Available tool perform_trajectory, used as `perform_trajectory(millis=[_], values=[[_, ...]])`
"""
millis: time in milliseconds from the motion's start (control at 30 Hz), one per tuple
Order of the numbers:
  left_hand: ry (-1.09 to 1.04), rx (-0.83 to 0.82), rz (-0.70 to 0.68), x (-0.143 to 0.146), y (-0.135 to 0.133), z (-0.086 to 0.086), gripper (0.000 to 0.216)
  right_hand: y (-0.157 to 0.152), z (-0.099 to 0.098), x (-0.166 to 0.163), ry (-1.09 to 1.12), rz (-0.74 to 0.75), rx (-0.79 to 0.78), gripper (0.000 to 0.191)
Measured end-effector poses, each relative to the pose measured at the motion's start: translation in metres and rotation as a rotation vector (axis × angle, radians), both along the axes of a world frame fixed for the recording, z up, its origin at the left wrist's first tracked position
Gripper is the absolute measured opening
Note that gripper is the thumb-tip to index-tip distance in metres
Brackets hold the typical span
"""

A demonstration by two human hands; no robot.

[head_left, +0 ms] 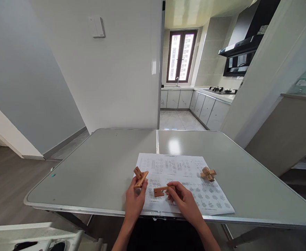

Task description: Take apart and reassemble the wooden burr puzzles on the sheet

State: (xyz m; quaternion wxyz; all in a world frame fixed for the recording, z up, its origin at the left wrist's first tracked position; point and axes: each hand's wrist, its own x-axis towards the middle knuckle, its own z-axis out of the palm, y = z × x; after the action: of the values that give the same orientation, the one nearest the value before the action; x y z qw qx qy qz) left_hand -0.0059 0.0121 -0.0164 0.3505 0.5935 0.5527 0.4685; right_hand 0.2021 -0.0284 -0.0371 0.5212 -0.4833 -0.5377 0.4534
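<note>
Between the thumb and fingers of my left hand [135, 198] are joined wooden puzzle pieces [141, 178], one sticking up at an angle from the other. My right hand [182, 198] pinches the right end of a flat notched wooden puzzle piece [159, 191], whose cut-out faces down. The two held parts are apart, a small gap between them. Under both hands lies a printed sheet [194, 167] with rows of small diagrams. On its right edge rests a cross-shaped wooden burr puzzle [208, 174], touched by neither hand.
The sheet lies on a grey folding table [90, 167] with a metal rim and a centre seam [157, 141]. A small teal bit [53, 175] is near the left edge. Lower left stands a white plastic object [38, 237]. Beyond the table are a wall and a kitchen doorway.
</note>
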Motion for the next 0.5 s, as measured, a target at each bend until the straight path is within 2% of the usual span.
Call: perform_trajectory(millis=[133, 233, 333, 500], values=[[-0.023, 0.002, -0.046, -0.0004, 0.0028, -0.0065, 0.050, 0.0028, -0.0061, -0.0021, -0.076, -0.031, -0.009, 0.047], [-0.030, 0.013, -0.098, -0.0015, 0.0041, -0.0094, 0.045, 0.0045, -0.0097, -0.0025, -0.097, -0.065, -0.009, 0.049], [-0.009, -0.005, -0.142, -0.0016, 0.0031, -0.0070, 0.043, 0.0051, -0.0114, -0.0035, -0.144, -0.102, 0.051, 0.044], [-0.073, -0.073, -0.184, -0.0018, 0.0000, -0.0030, 0.051, 0.0048, -0.0109, -0.0049, -0.222, -0.138, 0.111, 0.035]])
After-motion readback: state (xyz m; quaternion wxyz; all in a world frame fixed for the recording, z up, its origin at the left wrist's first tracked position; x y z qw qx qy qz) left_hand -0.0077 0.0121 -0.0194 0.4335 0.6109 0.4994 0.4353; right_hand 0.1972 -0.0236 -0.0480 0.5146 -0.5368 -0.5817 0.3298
